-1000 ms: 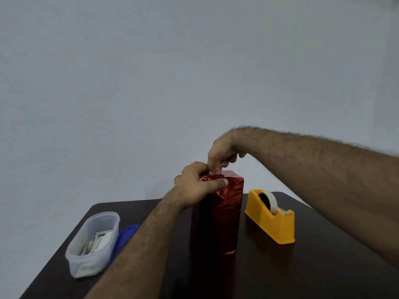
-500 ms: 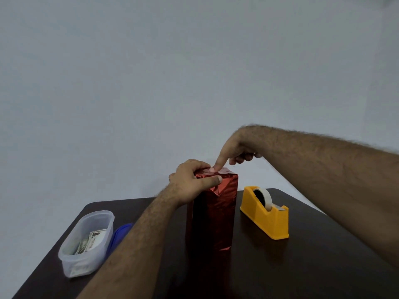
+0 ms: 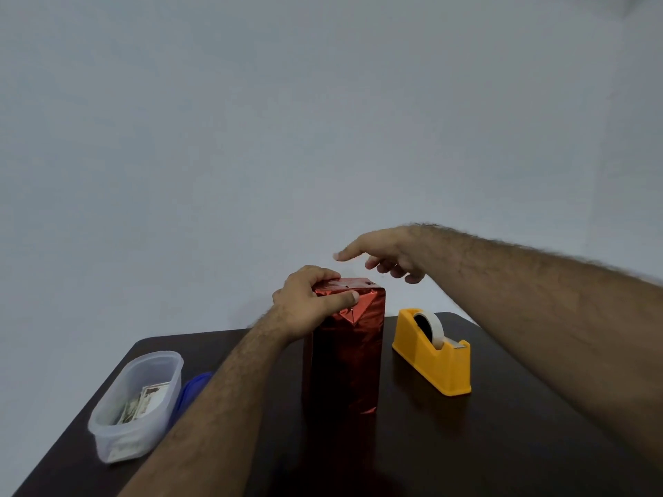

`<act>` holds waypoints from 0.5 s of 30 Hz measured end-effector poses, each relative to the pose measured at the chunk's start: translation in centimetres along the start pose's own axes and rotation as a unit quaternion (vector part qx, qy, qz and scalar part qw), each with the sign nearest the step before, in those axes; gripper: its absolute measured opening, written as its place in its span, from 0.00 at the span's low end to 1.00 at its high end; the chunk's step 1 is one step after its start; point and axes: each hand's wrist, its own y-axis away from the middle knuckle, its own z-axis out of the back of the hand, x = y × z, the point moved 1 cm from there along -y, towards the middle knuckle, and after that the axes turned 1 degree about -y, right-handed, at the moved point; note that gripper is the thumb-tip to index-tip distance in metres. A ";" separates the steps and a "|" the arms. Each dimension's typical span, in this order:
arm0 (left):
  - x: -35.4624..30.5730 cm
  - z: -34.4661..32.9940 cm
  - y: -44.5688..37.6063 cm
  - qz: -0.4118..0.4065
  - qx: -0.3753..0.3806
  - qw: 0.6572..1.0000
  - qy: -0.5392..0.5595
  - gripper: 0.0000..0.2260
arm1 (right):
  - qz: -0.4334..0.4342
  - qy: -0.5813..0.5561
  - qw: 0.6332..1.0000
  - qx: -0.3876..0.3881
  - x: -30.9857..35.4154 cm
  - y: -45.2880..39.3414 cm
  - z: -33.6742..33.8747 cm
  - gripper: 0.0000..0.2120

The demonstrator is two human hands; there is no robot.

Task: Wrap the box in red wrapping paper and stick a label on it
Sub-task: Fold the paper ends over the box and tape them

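Head view: the left hand (image 3: 305, 303) clamps the top of the box (image 3: 344, 349), which stands upright and is covered in shiny red wrapping paper; the fingers curl over the folded top edge while the thumb (image 3: 344, 299) presses flat across the near face just below it, so the hand is closed on the box's upper end. The right hand (image 3: 389, 254) floats above and slightly to the right of the box top, apart from it, with the index finger (image 3: 346, 253) stretched out to the left and the other fingers loosely bent beneath; it holds nothing. The paper on the near face shows a creased triangular fold near the top right corner. The box rests near the middle of a dark brown table (image 3: 502, 443). Just to its right sits a yellow tape dispenser (image 3: 434, 360) with a roll of pale tape, not touching the box. On the left of the table lies a clear plastic container (image 3: 138, 403) with paper slips inside, and a blue lid (image 3: 192, 387) shows just beside it, partly hidden by the left forearm. A plain pale wall fills the far side.
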 end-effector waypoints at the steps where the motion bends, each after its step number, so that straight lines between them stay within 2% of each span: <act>1: 0.0 -0.1 0.0 0.000 0.000 1.000 0.006 0.36 | 0.010 0.002 1.000 0.018 0.1 0.3 -0.4 0.45; 3: -0.1 -0.1 0.0 -0.005 -0.001 1.000 0.008 0.29 | 0.020 0.024 0.998 0.057 0.1 0.7 -1.4 0.55; 6: -0.3 0.1 0.1 -0.014 0.001 1.000 0.002 0.24 | 0.013 0.026 0.997 0.066 -0.4 0.5 -2.1 0.62; 9: -0.2 0.1 -0.1 -0.019 -0.002 1.000 -0.007 0.25 | 0.001 0.037 0.998 0.058 -1.3 0.2 -2.2 0.64; 12: 0.0 0.1 0.0 -0.019 0.000 1.000 0.002 0.32 | -0.010 0.050 0.997 0.055 -2.4 0.4 -1.9 0.63; 15: -0.4 0.0 0.2 -0.023 -0.002 1.000 -0.008 0.31 | -0.013 0.044 0.998 0.052 -3.0 0.5 -1.4 0.62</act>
